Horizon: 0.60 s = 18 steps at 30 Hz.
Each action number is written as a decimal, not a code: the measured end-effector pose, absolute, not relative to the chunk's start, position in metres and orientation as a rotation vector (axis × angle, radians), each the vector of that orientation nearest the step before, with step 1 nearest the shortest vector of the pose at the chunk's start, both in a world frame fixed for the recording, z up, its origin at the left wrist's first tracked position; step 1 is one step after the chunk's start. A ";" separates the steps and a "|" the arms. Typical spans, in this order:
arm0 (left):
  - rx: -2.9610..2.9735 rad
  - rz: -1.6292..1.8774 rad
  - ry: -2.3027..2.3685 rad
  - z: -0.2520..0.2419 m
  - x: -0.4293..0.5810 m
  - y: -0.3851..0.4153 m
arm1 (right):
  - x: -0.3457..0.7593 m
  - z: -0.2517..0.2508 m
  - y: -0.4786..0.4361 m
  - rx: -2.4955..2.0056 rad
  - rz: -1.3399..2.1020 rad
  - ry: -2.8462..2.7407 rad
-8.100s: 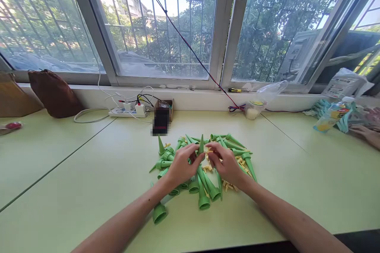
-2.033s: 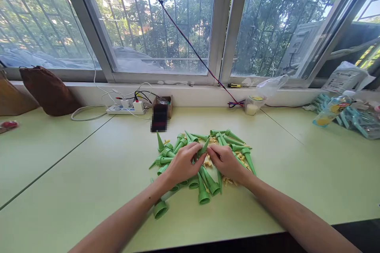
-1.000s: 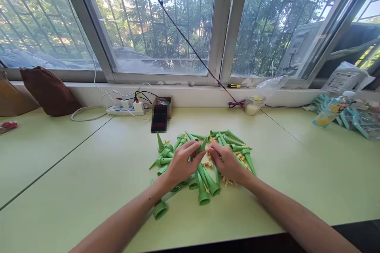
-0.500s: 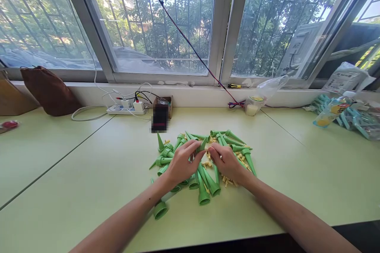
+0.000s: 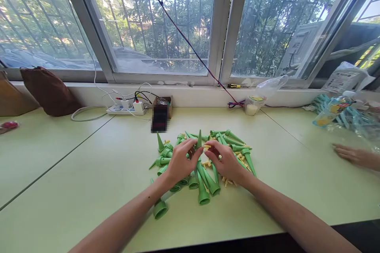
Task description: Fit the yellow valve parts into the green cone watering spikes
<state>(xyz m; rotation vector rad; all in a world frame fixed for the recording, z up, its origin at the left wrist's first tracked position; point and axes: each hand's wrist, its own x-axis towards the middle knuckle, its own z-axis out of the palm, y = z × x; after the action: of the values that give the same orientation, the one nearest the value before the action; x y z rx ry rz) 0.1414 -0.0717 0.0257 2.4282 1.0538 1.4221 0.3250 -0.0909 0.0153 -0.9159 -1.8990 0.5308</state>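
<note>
Nearest, hollow green plastic cones with round, open mouths (image 5: 204, 197) lie on a smooth, pale-green tabletop (image 5: 89, 182). Above them, the left hand (image 5: 182, 162) grips a tapered green plastic spike (image 5: 199, 138), point up; the right hand's (image 5: 226, 162) fingertips pinch a small yellow stick-like plastic piece (image 5: 207, 146) just beside it. Farther back sits a wrinkled dark-brown bag (image 5: 50, 93), below metal-framed glass windows (image 5: 160, 27).

green cones (image 5: 249, 162) and yellow pegs (image 5: 207, 146) on a pale yellow-green table (image 5: 89, 185)
the bag (image 5: 49, 91) is dark brown, the power strip (image 5: 126, 112) white, the window frame (image 5: 221, 27) grey, the small tool (image 5: 234, 85) on the sill (image 5: 190, 97) yellow and black.
</note>
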 end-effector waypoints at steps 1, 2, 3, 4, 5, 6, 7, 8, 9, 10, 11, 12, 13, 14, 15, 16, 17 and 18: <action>2.438 1.424 1.047 0.025 0.141 -0.071 | 0.325 0.016 -0.091 -0.915 0.532 -1.900; 2.448 1.427 1.039 0.025 0.141 -0.071 | 0.325 0.016 -0.091 -0.911 0.532 -1.899; 2.458 1.428 1.031 0.025 0.141 -0.071 | 0.325 0.016 -0.091 -0.907 0.532 -1.899; 2.465 1.429 1.026 0.025 0.141 -0.071 | 0.325 0.017 -0.091 -0.904 0.531 -1.899; 2.472 1.431 1.023 0.025 0.141 -0.071 | 0.325 0.017 -0.091 -0.902 0.530 -1.899; 2.476 1.433 1.021 0.025 0.141 -0.071 | 0.325 0.017 -0.091 -0.903 0.527 -1.900; 2.480 1.433 1.020 0.025 0.141 -0.071 | 0.325 0.017 -0.091 -0.905 0.525 -1.902; 2.483 1.435 1.018 0.025 0.141 -0.071 | 0.325 0.017 -0.092 -0.907 0.524 -1.903; 2.485 1.437 1.015 0.026 0.141 -0.071 | 0.325 0.017 -0.092 -0.910 0.525 -1.904; 2.487 1.440 1.010 0.025 0.141 -0.071 | 0.325 0.016 -0.092 -0.911 0.526 -1.905; 2.488 1.441 1.006 0.025 0.141 -0.071 | 0.325 0.016 -0.092 -0.913 0.527 -1.906; 2.487 1.443 1.002 0.025 0.141 -0.071 | 0.325 0.016 -0.092 -0.915 0.528 -1.908; 2.487 1.445 0.998 0.025 0.141 -0.071 | 0.325 0.016 -0.092 -0.916 0.526 -1.910; 2.488 1.445 0.995 0.025 0.141 -0.071 | 0.326 0.015 -0.091 -0.917 0.525 -1.911; 2.488 1.445 0.996 0.025 0.141 -0.071 | 0.326 0.015 -0.091 -0.917 0.523 -1.911; 2.488 1.444 0.998 0.025 0.141 -0.071 | 0.326 0.015 -0.091 -0.918 0.525 -1.912; 2.487 1.443 1.000 0.026 0.142 -0.072 | 0.326 0.015 -0.091 -0.920 0.529 -1.914; 2.486 1.442 1.001 0.026 0.142 -0.072 | 0.327 0.014 -0.090 -0.922 0.533 -1.916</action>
<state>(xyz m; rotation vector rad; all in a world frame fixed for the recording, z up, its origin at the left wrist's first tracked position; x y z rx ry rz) 0.1419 -0.0721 0.0259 2.4862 1.0008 1.4419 0.3267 -0.0903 0.0145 -0.9221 -1.9163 0.5333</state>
